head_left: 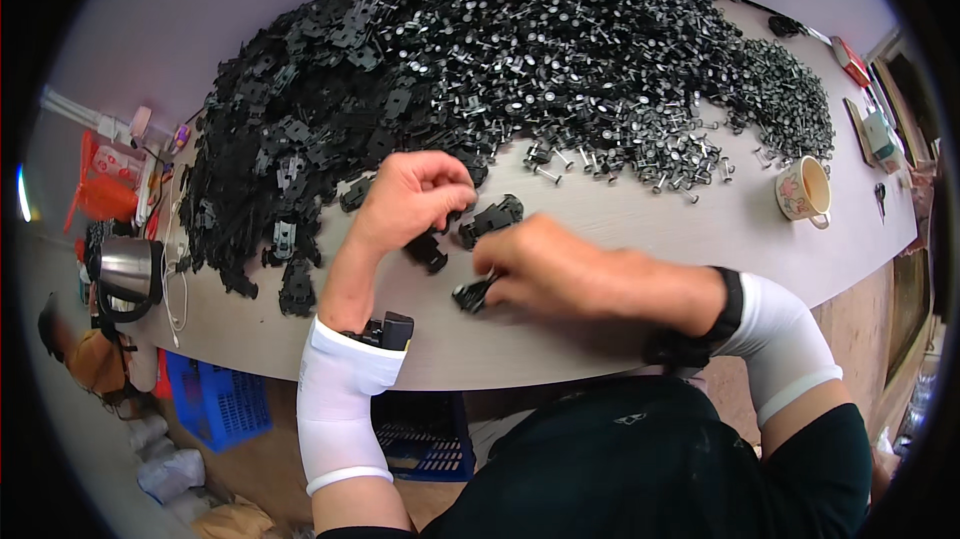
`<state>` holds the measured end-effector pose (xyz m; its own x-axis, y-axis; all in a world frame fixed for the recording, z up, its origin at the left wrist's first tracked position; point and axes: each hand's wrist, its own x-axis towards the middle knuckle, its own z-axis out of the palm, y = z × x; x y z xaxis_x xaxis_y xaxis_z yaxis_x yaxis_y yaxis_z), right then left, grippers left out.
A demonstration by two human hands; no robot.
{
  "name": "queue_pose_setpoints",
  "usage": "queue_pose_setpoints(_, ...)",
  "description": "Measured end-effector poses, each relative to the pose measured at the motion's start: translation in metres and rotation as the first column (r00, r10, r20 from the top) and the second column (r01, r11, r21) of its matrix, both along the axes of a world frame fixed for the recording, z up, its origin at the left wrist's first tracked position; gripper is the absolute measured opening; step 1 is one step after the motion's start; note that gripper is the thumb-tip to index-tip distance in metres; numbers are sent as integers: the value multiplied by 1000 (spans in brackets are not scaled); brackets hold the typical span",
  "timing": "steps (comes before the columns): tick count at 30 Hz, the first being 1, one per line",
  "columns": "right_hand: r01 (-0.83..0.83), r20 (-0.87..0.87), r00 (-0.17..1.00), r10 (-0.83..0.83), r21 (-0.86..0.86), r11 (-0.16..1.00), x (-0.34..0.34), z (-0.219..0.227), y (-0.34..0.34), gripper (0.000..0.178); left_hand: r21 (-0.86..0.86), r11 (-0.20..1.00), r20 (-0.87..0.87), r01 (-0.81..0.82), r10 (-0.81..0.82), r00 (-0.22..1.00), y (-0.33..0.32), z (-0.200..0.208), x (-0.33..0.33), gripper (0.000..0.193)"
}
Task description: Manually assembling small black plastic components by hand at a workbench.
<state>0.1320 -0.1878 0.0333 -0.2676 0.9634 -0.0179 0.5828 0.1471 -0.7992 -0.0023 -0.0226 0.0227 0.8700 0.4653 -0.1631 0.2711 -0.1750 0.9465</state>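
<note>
My left hand (415, 201) is closed over the table, thumb and fingertips pressed together. Whether anything small sits in that pinch is hidden. Just below its fingers is a black plastic part (428, 253), and another black part (491, 221) lies between my two hands. My right hand (545, 264), smeared by motion, has its fingers bent around a black plastic piece (472, 296) that pokes out at the fingertips, low over the tabletop. Beyond both hands rises a large pile of black plastic parts (290, 129).
Metal pins with round heads (600, 69) heap up behind and to the right. A patterned cup (803, 193) stands at the right on the pale table (660, 249). On the left is a steel kettle (130, 274); blue crates (215, 399) sit below the table edge.
</note>
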Motion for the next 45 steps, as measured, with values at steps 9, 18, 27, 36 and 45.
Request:
queue_pose_setpoints(9, 171, 23, 983, -181, 238, 956, 59, -8, 2, 22, 646, 732, -112, 218, -192, 975, -18, 7, 9, 23)
queue_pose_setpoints(18, 154, 183, 949, -256, 437, 886, 60, 0, 17, 22, 213, 968, 254, 130, -183, 950, -8, -4, 5, 14)
queue_pose_setpoints(27, 276, -143, 961, -238, 419, 865, 48, -4, 36, 18, -392, 918, 311, 59, 72, 948, -12, 6, 1, 13)
queue_pose_setpoints(36, 185, 122, 943, -309, 578, 795, 85, -1, 30, 27, -398, 917, 175, -3, 80, 981, -14, 2, -2, 19)
queue_pose_setpoints(45, -83, 534, 814, -228, 496, 865, 92, -15, 21, 10, -420, 907, 128, -40, 103, 986, -20, -7, 4, 23)
